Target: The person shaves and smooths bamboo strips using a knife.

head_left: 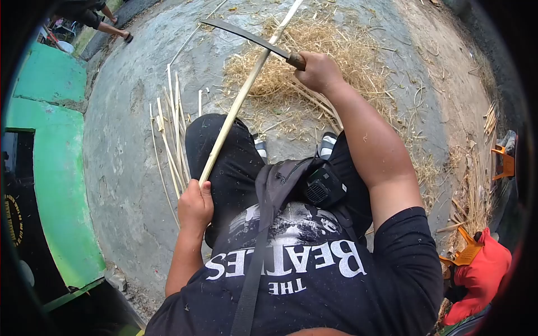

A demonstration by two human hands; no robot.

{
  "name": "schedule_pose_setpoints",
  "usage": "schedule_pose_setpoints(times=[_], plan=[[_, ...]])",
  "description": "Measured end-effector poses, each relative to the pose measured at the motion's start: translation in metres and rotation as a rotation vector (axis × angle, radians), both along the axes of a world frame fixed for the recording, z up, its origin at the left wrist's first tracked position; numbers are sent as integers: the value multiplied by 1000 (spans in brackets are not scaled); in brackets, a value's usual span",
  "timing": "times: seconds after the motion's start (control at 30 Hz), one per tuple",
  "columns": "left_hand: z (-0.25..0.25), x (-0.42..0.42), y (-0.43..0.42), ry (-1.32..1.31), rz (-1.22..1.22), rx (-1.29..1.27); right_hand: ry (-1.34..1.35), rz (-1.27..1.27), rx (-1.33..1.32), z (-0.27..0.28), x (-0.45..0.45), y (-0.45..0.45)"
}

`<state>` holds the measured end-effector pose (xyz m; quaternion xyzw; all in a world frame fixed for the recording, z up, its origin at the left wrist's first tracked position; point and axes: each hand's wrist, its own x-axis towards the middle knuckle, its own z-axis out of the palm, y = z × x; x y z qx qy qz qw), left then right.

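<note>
Above the left thigh I see a pale stick [235, 113], slanting from near left to far middle. I have the left hand [195, 206] clamped round its near end, arm low; the right hand [318, 71], arm stretched far, grips a curved knife [241, 32] crossing it. Shavings [314, 47] lie beyond.

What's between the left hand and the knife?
In the head view, the pale stick stretches from the left hand to the knife, crossing above the left knee.
</note>
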<state>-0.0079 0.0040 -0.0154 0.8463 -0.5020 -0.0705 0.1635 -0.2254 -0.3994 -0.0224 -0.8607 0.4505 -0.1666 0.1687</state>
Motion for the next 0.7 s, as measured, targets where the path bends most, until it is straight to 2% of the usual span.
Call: schedule_pose_setpoints(times=[0.13, 0.23, 0.27, 0.37, 0.4, 0.5, 0.67, 0.7], plan=[[-4, -1, 0, -1, -16, -35, -14, 259, -103, 14, 17, 42], [-10, -5, -1, -74, 0, -42, 168, 506, -183, 29, 23, 68], [-12, -6, 0, -108, 14, -41, 246, 504, -161, 38, 22, 71], [-13, -7, 2, -122, 51, -39, 56, 205, -16, 7, 16, 35], [-11, -7, 1, -133, 55, -23, 4, 103, 34, 12, 14, 24], [-5, -7, 1, -150, 54, 9, -3, 95, -43, 12, 11, 28], [-14, -3, 3, -138, 30, -24, 94, 365, -52, 25, 18, 68], [-14, -1, 2, -112, 30, -37, 65, 329, -38, 19, 18, 58]])
